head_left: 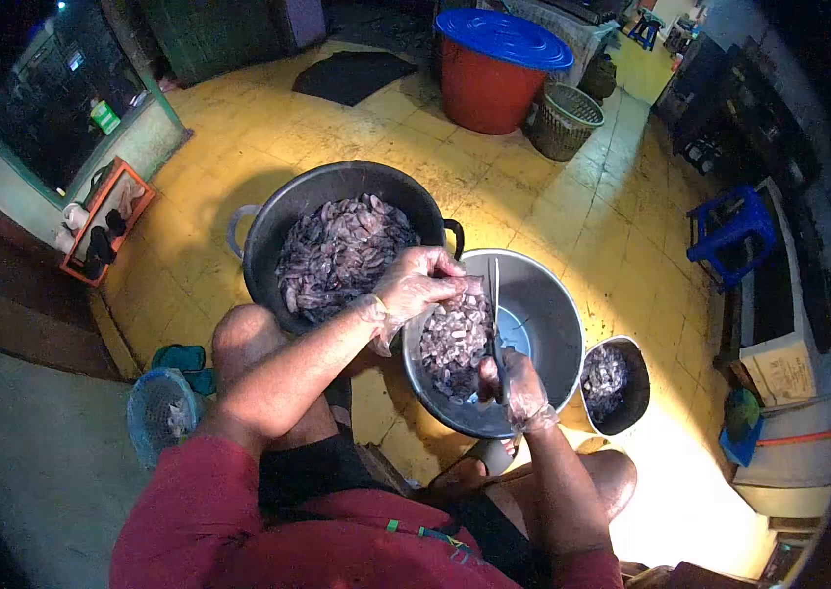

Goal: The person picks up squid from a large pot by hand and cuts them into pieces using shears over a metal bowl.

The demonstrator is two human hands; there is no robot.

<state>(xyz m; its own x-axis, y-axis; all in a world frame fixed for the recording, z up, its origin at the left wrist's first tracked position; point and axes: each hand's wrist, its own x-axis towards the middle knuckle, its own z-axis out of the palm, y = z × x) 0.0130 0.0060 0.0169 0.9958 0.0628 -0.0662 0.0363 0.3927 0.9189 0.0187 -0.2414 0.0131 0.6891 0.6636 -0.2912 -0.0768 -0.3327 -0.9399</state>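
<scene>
My left hand (420,293), in a clear plastic glove, pinches a small squid (472,286) above the grey basin (565,324). In my right hand (521,391), also gloved, is a pair of scissors (494,312), blades pointing away from me and close beside the squid. Cut squid pieces (457,339) lie in the left part of that basin. To the left stands a larger dark tub (268,221) with a heap of whole squid (347,245). A small dark container (637,398) on the right holds pale scraps.
A blue plastic basket (149,432) and green sandals (180,358) are at my left. Farther off stand a red bin (489,93) with a blue lid (504,37) and a woven basket (566,123). A blue stool (732,236) and a cardboard box (779,370) are at the right.
</scene>
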